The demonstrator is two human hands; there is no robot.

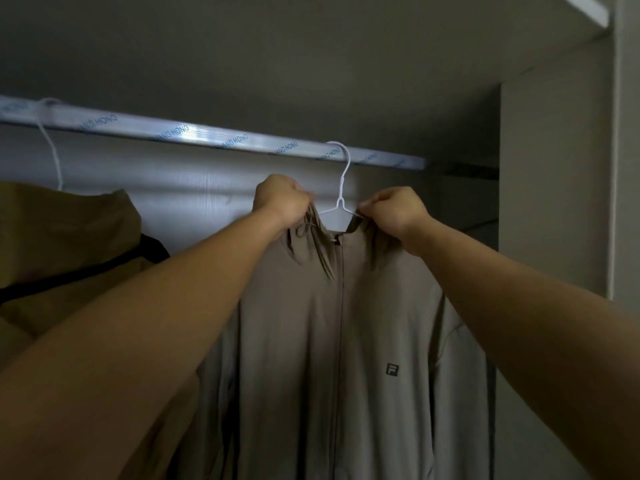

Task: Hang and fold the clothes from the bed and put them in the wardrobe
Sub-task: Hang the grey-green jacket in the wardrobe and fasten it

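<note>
Taupe zip jacket point(346, 341) on white wire hanger point(341, 188), hooked over wardrobe rail point(207, 133) toward its right end.

Left hand point(280, 199) curled tight on collar at viewer's left, fabric bunched in fist; right hand point(394, 209) pinching collar edge at viewer's right, just beside hanger's arm, fingers bent. Hanger neck between the two hands. Front turned outward, zip closed down its length; small dark square logo point(391, 369) on chest at viewer's right. Rail wrapped in clear film with blue printed lettering. Near rail's left end, well apart from jacket: mustard-brown garment point(62, 237) with black band across it, on second white hanger point(52, 143). Pale wardrobe side panel point(554, 168) beyond rail's right end.
</note>
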